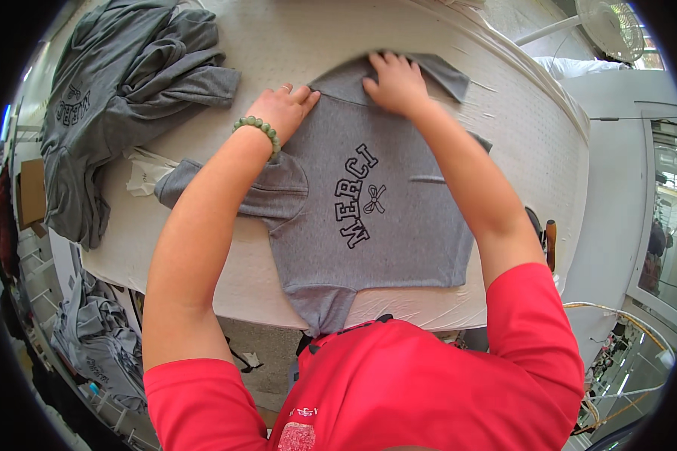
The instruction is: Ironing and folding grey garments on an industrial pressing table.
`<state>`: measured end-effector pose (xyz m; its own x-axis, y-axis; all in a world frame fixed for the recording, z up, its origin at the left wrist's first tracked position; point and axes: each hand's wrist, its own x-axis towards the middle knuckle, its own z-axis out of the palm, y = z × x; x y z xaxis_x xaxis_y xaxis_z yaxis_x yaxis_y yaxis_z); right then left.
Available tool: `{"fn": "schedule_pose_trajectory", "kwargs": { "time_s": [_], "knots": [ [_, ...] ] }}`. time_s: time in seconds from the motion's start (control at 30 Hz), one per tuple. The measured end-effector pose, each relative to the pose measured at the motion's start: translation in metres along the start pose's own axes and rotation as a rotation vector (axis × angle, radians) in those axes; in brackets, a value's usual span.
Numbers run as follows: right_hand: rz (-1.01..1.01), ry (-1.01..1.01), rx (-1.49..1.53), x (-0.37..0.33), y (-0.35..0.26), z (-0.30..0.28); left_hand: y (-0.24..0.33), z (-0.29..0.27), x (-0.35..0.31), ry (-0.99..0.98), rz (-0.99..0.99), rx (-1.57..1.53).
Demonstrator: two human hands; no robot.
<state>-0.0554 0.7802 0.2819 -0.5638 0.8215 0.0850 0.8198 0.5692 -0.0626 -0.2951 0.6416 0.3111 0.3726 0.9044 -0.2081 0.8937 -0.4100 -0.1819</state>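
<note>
A grey sweatshirt lies sideways on a pale padded table, its hem to the right. Dark-outlined lettering and a small bow decorate its front. At the garment's far left shoulder, my left hand, with a green bead bracelet on the wrist, has its fingertips closed on the fabric by the sleeve seam. My right hand rests on the far sleeve, which lies along the far side of the body; its fingers are spread over the cloth and slightly blurred. The near sleeve hangs toward the table's front edge. My left forearm partly covers the hood.
Another heap of grey garments lies at the table's far left. More grey clothing is piled below, left of the table. A tool with an orange-brown handle is at the right edge. A white fan stands at the far right.
</note>
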Motion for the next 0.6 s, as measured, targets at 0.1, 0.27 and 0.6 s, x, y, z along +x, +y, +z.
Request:
{"fn": "schedule_pose_trajectory", "kwargs": {
  "time_s": [0.1, 0.27, 0.6],
  "knots": [
    [0.064, 0.034, 0.097, 0.047, -0.01, -0.029, -0.003, -0.001, -0.002, -0.105, -0.02, -0.047],
    [-0.286, 0.153, 0.316, 0.035, -0.033, 0.008, -0.002, 0.004, -0.003, -0.041, -0.021, -0.049],
    [-0.306, 0.081, 0.133, -0.174, 0.024, -0.053, -0.005, 0.002, -0.005, -0.022, 0.012, -0.064]
  ]
}}
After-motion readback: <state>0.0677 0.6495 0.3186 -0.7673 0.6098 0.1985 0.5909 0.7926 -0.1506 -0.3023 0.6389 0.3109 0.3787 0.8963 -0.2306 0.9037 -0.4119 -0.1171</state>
